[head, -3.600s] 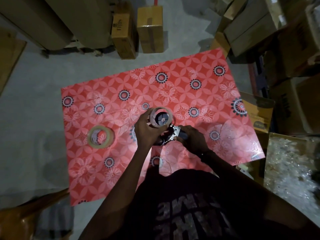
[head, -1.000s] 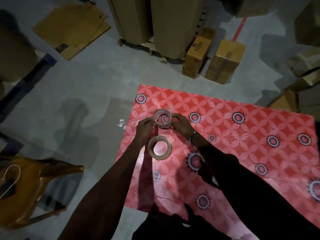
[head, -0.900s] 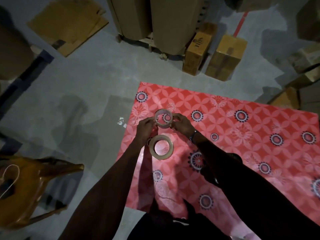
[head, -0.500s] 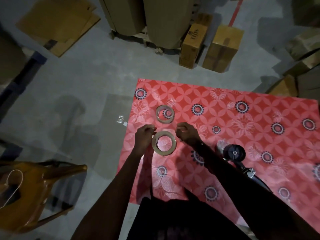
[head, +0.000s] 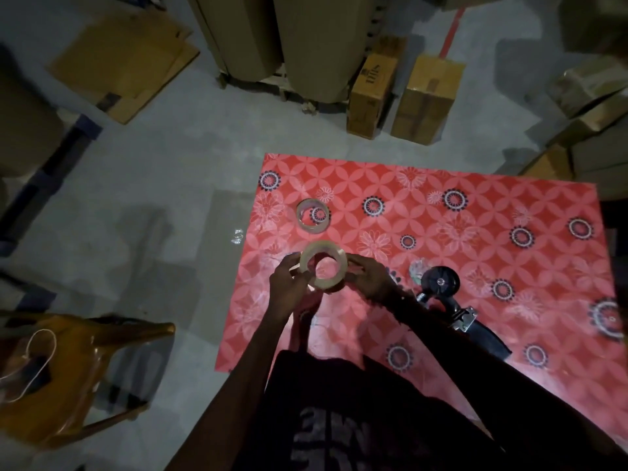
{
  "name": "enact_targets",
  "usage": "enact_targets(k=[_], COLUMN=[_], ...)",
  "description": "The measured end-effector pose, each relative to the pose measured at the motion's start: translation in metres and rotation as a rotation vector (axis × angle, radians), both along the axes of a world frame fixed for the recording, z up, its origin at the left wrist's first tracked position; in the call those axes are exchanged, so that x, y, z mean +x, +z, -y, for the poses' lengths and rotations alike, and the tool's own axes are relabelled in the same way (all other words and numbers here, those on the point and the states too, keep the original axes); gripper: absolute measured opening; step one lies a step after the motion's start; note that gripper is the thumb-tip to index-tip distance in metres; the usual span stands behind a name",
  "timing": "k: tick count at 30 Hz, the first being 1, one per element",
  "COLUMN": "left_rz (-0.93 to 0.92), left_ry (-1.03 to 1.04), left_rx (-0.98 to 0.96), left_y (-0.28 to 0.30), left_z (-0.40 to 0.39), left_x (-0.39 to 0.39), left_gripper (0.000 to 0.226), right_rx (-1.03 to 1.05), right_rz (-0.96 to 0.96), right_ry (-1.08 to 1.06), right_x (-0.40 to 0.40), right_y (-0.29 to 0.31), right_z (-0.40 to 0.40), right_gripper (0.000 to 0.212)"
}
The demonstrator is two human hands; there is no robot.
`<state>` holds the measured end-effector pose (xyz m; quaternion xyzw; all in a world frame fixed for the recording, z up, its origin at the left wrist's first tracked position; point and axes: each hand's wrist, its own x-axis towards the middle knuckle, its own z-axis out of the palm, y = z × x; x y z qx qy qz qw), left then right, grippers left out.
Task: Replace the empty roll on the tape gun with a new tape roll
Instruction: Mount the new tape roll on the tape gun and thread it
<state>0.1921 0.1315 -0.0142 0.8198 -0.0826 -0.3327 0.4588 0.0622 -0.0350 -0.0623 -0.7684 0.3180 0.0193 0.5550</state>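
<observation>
You hold the new tape roll [head: 323, 264] between left hand [head: 288, 287] and right hand [head: 368, 280], above the surface [head: 475, 253] near its left edge. Empty roll [head: 312, 217] lies beyond it. Tape gun [head: 452, 300] rests right; find the tape end, then align core squarely with hub.

The worktop [head: 475, 232] lies bare at its far right. The empty roll [head: 313, 216] sits just beyond both hands (apart from them), and the tape gun [head: 452, 300] crowds the right forearm.

Tape gun [head: 452, 300] handle behind forearm
</observation>
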Motion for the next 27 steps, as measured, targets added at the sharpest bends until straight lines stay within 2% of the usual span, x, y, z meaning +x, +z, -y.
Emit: enact_targets(k=[5,10,16,21,23,27], left_rz=[0.23,0.621,0.755,0.721,0.602,0.395], left_ry=[0.012,-0.047,-0.101,0.002,0.034,0.072], left_rx=[-0.127,-0.343,-0.466,-0.545,-0.559,-0.623], left_y=[0.05,0.105,0.17,0.199,0.208,0.224], left_z=[0.037,0.077,0.132,0.17,0.182,0.198], left_x=[-0.036,-0.087,-0.136,-0.177,-0.193,-0.214], left_gripper=[0.036,0.035,0.024,0.03,0.031,0.03], right_rx=[0.238,0.339,0.405,0.496,0.563,0.592], right_rz=[0.135,0.233,0.312,0.363,0.36,0.381], right_ry=[-0.172,-0.304,-0.346,-0.39,-0.425,-0.414], right_x=[-0.022,-0.057,-0.105,-0.138,-0.148,-0.164], right_y=[0.071,0.152,0.216,0.239,0.246,0.259], right_z=[0.036,0.076,0.119,0.153,0.162,0.175], right_gripper=[0.024,0.042,0.051,0.064,0.076,0.075])
